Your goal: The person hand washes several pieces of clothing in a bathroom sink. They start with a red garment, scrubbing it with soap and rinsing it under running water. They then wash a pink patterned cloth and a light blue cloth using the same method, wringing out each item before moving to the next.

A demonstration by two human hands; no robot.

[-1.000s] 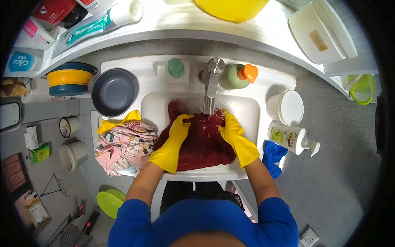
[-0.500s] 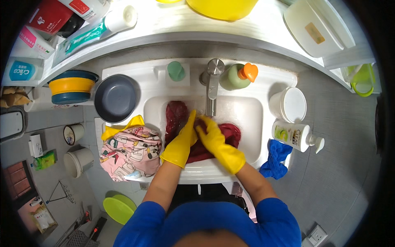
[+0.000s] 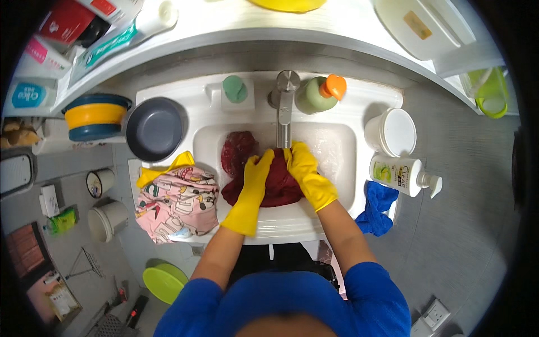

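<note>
Wet dark red cloth [image 3: 278,182] lies bunched in the white sink [image 3: 342,188], with another part of it at the sink's left side. My left hand [image 3: 255,182], in a yellow rubber glove, grips the cloth's left side. On the other side my right hand [image 3: 306,171], gloved alike, has its fingers closed on the cloth close to the spout. The metal faucet [image 3: 284,115] points down between both hands. Some fingertips are hidden in the folds. Water droplets and foam show on the basin floor at the right.
Left of the basin are a grey bowl [image 3: 154,129] and pink patterned fabric [image 3: 177,205] with yellow cloth. A green soap bottle [image 3: 314,96] stands behind. To the right sit a white tub [image 3: 393,133], a pump bottle [image 3: 401,174] and a blue cloth [image 3: 377,208]. A shelf [image 3: 269,31] overhangs the back.
My hands have moved apart, from close together under the spout to either side of it. The cloth is now gathered up between them. The whole view has shifted slightly.
</note>
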